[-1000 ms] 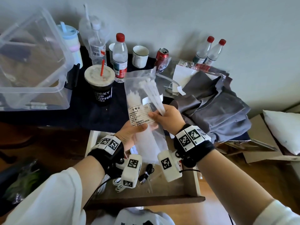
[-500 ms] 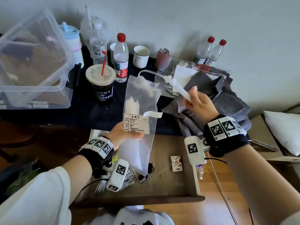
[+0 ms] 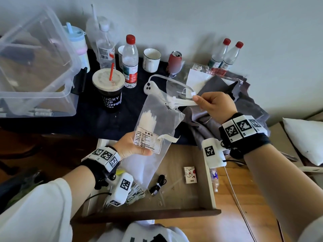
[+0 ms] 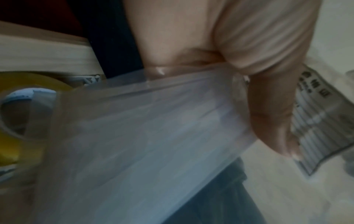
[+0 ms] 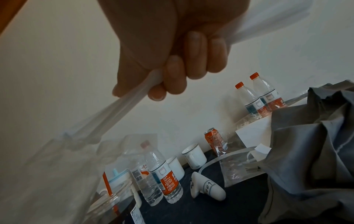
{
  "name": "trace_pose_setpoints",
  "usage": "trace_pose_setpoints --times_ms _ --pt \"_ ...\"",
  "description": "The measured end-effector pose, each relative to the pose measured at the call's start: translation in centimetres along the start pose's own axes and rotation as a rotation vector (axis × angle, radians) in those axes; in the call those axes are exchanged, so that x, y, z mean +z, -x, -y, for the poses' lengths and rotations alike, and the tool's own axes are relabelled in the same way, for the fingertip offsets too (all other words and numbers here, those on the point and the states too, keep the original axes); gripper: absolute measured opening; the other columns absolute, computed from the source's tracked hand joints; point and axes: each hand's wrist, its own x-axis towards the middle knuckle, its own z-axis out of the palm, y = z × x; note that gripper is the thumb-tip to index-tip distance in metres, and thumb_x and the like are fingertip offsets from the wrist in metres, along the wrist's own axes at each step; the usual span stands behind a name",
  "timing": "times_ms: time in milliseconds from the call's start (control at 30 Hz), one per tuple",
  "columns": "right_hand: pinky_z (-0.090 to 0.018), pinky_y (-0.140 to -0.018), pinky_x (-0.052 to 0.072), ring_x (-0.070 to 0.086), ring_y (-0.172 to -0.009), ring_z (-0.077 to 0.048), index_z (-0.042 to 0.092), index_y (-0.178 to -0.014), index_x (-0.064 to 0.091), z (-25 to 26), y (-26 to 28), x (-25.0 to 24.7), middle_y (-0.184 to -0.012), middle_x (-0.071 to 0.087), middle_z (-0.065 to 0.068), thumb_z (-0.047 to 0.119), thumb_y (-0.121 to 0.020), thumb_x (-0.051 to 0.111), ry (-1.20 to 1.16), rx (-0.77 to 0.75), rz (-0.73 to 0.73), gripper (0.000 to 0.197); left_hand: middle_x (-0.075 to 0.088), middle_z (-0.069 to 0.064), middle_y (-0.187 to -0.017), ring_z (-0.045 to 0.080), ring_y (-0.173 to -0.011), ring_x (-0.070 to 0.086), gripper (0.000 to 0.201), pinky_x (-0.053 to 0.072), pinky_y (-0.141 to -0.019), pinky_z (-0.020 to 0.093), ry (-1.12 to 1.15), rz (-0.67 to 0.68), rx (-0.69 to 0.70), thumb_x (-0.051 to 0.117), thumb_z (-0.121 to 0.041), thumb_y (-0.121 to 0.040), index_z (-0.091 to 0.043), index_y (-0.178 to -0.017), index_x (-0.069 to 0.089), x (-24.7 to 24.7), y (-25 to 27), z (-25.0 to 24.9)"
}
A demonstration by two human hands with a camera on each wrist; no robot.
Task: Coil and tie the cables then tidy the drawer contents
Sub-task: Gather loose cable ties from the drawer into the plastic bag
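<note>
My left hand (image 3: 134,147) grips a frosted plastic bag of white zip ties (image 3: 153,123) by its labelled middle, above the open wooden drawer (image 3: 212,194). In the left wrist view the thumb (image 4: 272,109) presses the bag (image 4: 145,136) beside its label. My right hand (image 3: 213,105) pinches several white zip ties (image 3: 181,102) whose heads stick out of the bag's mouth. The right wrist view shows those ties (image 5: 122,107) running through the curled fingers (image 5: 191,60). In the drawer lie a tied black cable (image 3: 158,186) and a white cable bundle (image 3: 135,195).
A small printed box (image 3: 189,174) lies in the drawer. On the dark tabletop stand a coffee cup (image 3: 109,91), bottles (image 3: 130,62), mugs (image 3: 151,57), a red can (image 3: 174,61), a clear storage bin (image 3: 35,67) and a white controller (image 3: 152,88). Grey cloth (image 3: 244,105) is heaped at right.
My right hand has pulled zip ties out of the bag, moving away to the right and up. The left hand has kept its grip on the bag and shifted slightly left.
</note>
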Motion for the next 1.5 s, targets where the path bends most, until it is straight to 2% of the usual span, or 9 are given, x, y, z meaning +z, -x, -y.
trace_pose_setpoints --times_ms 200,533,700,800,900,1100,1300,1400,1500 --pt "-0.013 -0.047 0.03 0.044 -0.048 -0.004 0.02 -0.046 0.04 0.0 0.3 -0.1 -0.037 0.043 0.013 0.049 -0.085 0.057 0.0 -0.001 0.055 0.052 0.075 0.001 -0.089 0.012 -0.086 0.07 0.093 0.053 -0.068 0.019 0.001 -0.006 0.0 0.094 -0.045 -0.02 -0.007 -0.099 0.064 -0.3 0.2 -0.1" --pt "-0.026 -0.053 0.031 0.041 -0.052 -0.01 0.008 -0.062 0.063 -0.2 0.1 -0.7 -0.045 0.043 0.004 0.053 -0.076 0.064 0.056 -0.055 0.08 0.047 0.075 -0.002 -0.086 0.009 -0.084 0.07 0.088 0.053 -0.068 0.018 -0.025 -0.005 -0.026 0.094 -0.046 -0.02 -0.011 -0.095 0.064 -0.5 0.1 0.1" --pt "-0.011 -0.054 0.032 0.047 -0.051 -0.005 0.015 -0.057 0.06 0.6 0.2 -1.5 -0.038 0.045 0.008 0.048 -0.074 0.07 0.198 -0.114 0.144 0.038 0.074 -0.006 -0.079 0.009 -0.08 0.069 0.044 0.054 -0.068 0.019 -0.149 0.025 -0.081 0.08 0.009 -0.061 -0.01 -0.097 0.063 -0.5 0.2 0.0" --pt "-0.023 -0.079 0.034 0.042 -0.052 -0.016 0.018 -0.054 0.053 1.5 0.0 -1.3 -0.042 0.042 0.007 0.049 -0.075 0.069 0.395 -0.275 0.199 0.041 0.073 -0.009 -0.077 0.003 -0.077 0.069 0.044 0.053 -0.065 0.017 -0.216 0.049 -0.091 0.075 0.016 -0.064 -0.013 -0.094 0.061 -0.2 -0.1 -0.1" --pt "-0.026 -0.078 0.021 0.05 -0.058 -0.026 0.023 -0.056 0.048 2.9 -0.2 -0.5 -0.055 0.057 -0.002 0.061 -0.079 0.058 0.551 -0.462 0.247 0.046 0.073 -0.012 -0.074 0.0 -0.075 0.068 0.043 0.051 -0.064 0.014 -0.217 0.037 -0.066 0.075 0.014 -0.065 -0.016 -0.091 0.061 0.4 -0.5 -0.5" --pt "-0.03 -0.084 0.018 0.059 -0.077 -0.021 0.019 -0.083 0.063 5.8 0.3 0.0 -0.081 0.067 0.001 0.053 -0.096 0.028 0.826 -0.689 0.307 0.05 0.074 -0.01 -0.081 0.003 -0.083 0.069 0.041 0.051 -0.07 0.015 -0.194 -0.009 -0.006 0.078 0.007 -0.065 -0.015 -0.096 0.064 1.8 -0.7 -0.6" --pt "-0.03 -0.08 0.018 0.049 -0.064 -0.019 0.018 -0.077 0.063 6.9 0.6 0.6 -0.073 0.066 0.002 0.061 -0.075 -0.016 0.972 -0.714 0.281 0.09 0.073 -0.008 -0.081 0.002 -0.082 0.068 0.039 0.051 -0.069 0.015 -0.161 -0.086 0.056 0.079 0.005 -0.065 -0.015 -0.093 0.062 2.5 -0.7 -0.7" --pt "-0.03 -0.08 0.021 0.053 -0.058 -0.02 0.016 -0.062 0.065 6.6 0.2 0.8 -0.058 0.063 0.001 0.061 -0.084 0.003 0.973 -0.738 0.217 0.079 0.073 -0.009 -0.079 0.001 -0.079 0.068 0.038 0.051 -0.068 0.014 -0.148 -0.129 0.09 0.079 0.006 -0.064 -0.017 -0.09 0.062 2.6 -0.8 -0.7" --pt "-0.035 -0.097 0.027 0.062 -0.065 -0.021 0.017 -0.059 0.068 6.2 0.2 0.7 -0.057 0.061 0.003 0.05 -0.087 0.034 0.813 -0.829 -0.04 0.055 0.072 -0.008 -0.085 0.0 -0.083 0.068 0.038 0.05 -0.069 0.011 -0.134 -0.176 0.129 0.079 0.003 -0.065 -0.015 -0.093 0.063 2.5 -1.0 -0.8"
